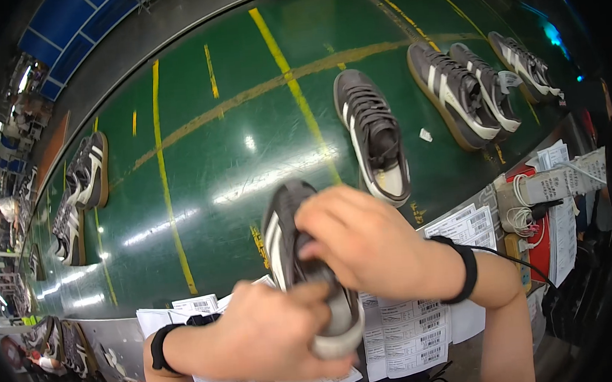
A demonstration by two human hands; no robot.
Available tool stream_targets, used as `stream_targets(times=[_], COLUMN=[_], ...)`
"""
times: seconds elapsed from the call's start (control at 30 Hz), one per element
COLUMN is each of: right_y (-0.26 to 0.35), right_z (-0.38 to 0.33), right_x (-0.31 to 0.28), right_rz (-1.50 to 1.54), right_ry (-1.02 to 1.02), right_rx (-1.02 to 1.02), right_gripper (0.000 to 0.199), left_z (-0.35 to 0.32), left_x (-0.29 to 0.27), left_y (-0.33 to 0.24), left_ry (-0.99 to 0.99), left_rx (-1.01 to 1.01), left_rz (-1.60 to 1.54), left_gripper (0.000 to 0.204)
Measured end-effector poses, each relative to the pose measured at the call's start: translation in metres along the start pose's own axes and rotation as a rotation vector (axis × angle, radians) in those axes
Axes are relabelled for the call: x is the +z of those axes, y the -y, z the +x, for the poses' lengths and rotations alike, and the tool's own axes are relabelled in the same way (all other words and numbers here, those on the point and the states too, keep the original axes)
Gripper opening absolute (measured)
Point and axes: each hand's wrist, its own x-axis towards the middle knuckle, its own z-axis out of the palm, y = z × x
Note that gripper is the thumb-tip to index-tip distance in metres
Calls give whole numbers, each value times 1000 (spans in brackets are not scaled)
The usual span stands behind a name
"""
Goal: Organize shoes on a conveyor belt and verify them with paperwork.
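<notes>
A dark grey sneaker (275,225) with white side stripes is held between my two hands at the near edge of the green table, its toe pointing away from me. My left hand (276,328) is closed on it near the pale heel and opening. Over its upper, about the laces and tongue, my right hand (355,234) is bent with fingers pressed in; what exactly the fingertips pinch is hidden. Just beyond my right hand a matching laced shoe (372,126) lies on the table, sole down. Both wrists wear black bands.
Yellow lines mark the green table (211,148). Several similar shoes (448,89) stand at the far right, others (85,178) at the left. Printed label sheets (408,333) lie along the near edge. A box with coiled white cable (524,211) sits at the right.
</notes>
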Motion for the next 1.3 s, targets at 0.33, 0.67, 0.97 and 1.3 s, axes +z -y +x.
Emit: stream_targets(times=[0.33, 0.67, 0.97, 1.3], right_y=[-13, -14, 19, 93], right_z=[16, 17, -12, -98], right_x=[0, 0, 12, 76], right_rz=[348, 440, -82, 446], right_ry=[39, -9, 0, 291], right_rx=[316, 310, 230, 564], right_gripper=[6, 7, 19, 19], left_z=[-10, -18, -129, -201], left_x=[-12, -10, 17, 129], left_y=[2, -11, 7, -28], left_ry=[149, 121, -88, -563], left_rx=[98, 56, -636, -952], left_rz=[-218, -119, 145, -822], left_gripper=[43, 34, 57, 63])
